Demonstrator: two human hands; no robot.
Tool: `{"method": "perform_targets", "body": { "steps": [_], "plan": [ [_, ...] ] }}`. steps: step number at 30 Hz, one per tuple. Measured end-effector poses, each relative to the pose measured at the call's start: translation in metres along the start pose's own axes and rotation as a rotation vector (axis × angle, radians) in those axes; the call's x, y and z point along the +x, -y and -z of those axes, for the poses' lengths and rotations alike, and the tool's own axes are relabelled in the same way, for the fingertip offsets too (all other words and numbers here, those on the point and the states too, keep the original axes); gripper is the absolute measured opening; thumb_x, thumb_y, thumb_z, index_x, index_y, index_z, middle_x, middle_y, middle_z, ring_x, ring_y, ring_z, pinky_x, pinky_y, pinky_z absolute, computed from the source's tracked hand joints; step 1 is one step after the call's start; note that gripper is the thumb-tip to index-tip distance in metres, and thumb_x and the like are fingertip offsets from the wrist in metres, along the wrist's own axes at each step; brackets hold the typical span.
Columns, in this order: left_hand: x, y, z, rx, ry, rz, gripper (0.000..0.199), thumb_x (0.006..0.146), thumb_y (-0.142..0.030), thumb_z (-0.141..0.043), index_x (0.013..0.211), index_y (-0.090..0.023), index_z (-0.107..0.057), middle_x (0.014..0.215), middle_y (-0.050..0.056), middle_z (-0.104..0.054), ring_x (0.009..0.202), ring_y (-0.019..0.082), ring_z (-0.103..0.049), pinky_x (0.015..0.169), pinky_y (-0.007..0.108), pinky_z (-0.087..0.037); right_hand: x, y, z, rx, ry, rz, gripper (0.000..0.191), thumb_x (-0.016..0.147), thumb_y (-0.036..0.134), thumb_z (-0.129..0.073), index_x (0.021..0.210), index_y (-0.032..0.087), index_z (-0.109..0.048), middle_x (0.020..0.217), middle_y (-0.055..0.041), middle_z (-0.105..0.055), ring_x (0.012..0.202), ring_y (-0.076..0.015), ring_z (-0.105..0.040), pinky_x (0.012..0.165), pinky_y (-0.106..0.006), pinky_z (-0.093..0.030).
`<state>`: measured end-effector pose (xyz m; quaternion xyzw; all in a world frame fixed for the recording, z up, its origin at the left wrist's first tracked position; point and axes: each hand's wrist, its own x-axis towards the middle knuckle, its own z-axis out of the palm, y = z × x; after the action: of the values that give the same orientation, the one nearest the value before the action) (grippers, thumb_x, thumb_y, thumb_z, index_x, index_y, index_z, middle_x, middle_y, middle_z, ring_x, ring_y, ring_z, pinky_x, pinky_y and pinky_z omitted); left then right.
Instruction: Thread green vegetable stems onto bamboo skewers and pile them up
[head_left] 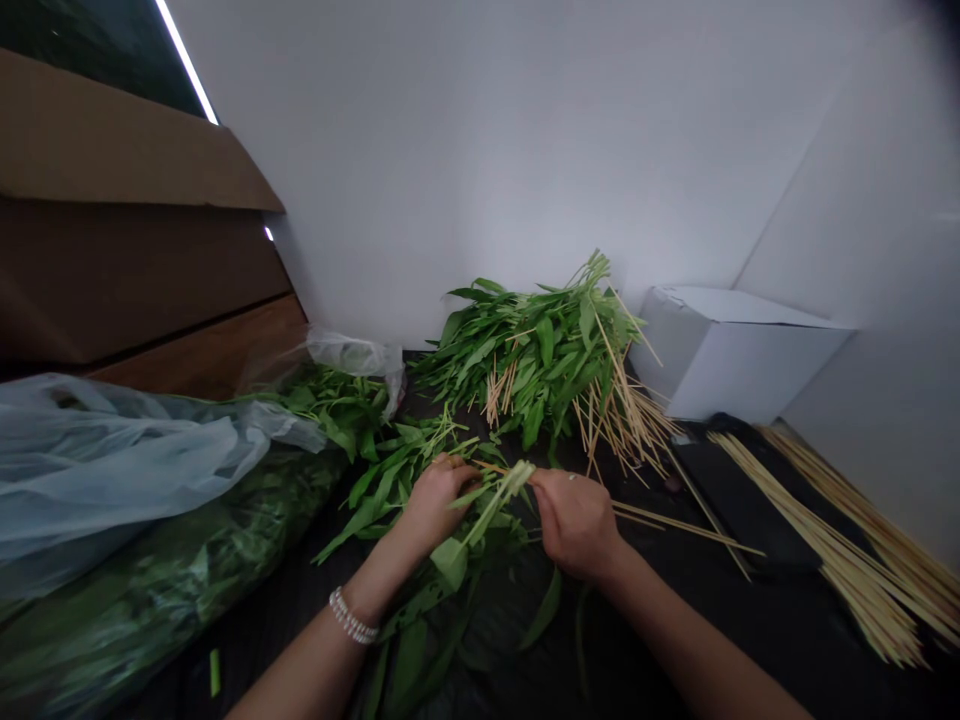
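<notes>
Near the centre, my left hand (442, 500) is closed, its fingers pinched at a thin tan stick (489, 466) and green leaves. My right hand (577, 520) is closed around the stick's other side. Between the hands, pale green stems (514, 482) lie across the stick, with leaves hanging below. Loose leafy stems (386, 475) lie just left of my left hand. Behind, a large pile of leafy greens (540, 340) rests with many sticks (622, 410) poking out of it.
Plastic bags of greens (225, 550) fill the left side, below a cardboard box (135, 270). At the right are a white box (735, 350), long bundled sticks (832, 550) and a flat black object (750, 510). A white wall (510, 150) stands behind.
</notes>
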<state>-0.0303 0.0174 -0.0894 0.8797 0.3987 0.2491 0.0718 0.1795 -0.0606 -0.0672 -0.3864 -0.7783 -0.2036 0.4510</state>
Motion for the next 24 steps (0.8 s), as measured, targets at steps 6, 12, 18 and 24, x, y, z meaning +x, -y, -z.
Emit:
{"method": "perform_targets", "body": {
  "steps": [6,12,18,24],
  "plan": [
    [-0.003,-0.001,-0.004,0.024,0.020,0.101,0.023,0.086,-0.034,-0.058,0.097,-0.020,-0.073,0.086,0.008,-0.070,0.088,0.025,-0.062,0.082,0.036,-0.048,0.000,-0.001,-0.002,0.034,0.016,-0.003,0.020,0.093,0.011,-0.040,0.097,0.013,-0.059,0.077,-0.0059,-0.066,0.066,-0.0147,-0.059,0.063,-0.027,-0.042],
    [-0.004,-0.001,-0.007,0.016,-0.030,0.088,0.023,0.077,-0.023,-0.063,0.098,-0.022,-0.071,0.095,0.007,-0.068,0.093,0.026,-0.061,0.088,0.039,-0.047,0.000,0.000,-0.002,0.014,0.037,-0.005,0.021,0.094,0.013,-0.039,0.095,0.013,-0.059,0.076,-0.0057,-0.066,0.064,-0.0148,-0.058,0.062,-0.028,-0.041],
    [-0.003,0.002,-0.011,-0.089,-0.038,0.084,0.019,0.079,-0.019,-0.059,0.095,-0.020,-0.069,0.098,0.008,-0.068,0.095,0.026,-0.063,0.087,0.039,-0.049,0.000,0.000,-0.003,0.021,0.049,-0.010,0.021,0.093,0.013,-0.039,0.097,0.012,-0.060,0.076,-0.0058,-0.065,0.065,-0.0160,-0.058,0.062,-0.029,-0.041],
    [0.000,0.001,-0.016,-0.181,-0.024,0.158,0.027,0.090,-0.021,-0.047,0.107,-0.018,-0.067,0.105,0.010,-0.070,0.097,0.024,-0.065,0.086,0.035,-0.050,0.001,0.000,-0.002,0.015,0.038,-0.002,0.021,0.093,0.013,-0.039,0.095,0.013,-0.060,0.072,-0.0049,-0.064,0.062,-0.0160,-0.057,0.061,-0.029,-0.040]
  ]
}}
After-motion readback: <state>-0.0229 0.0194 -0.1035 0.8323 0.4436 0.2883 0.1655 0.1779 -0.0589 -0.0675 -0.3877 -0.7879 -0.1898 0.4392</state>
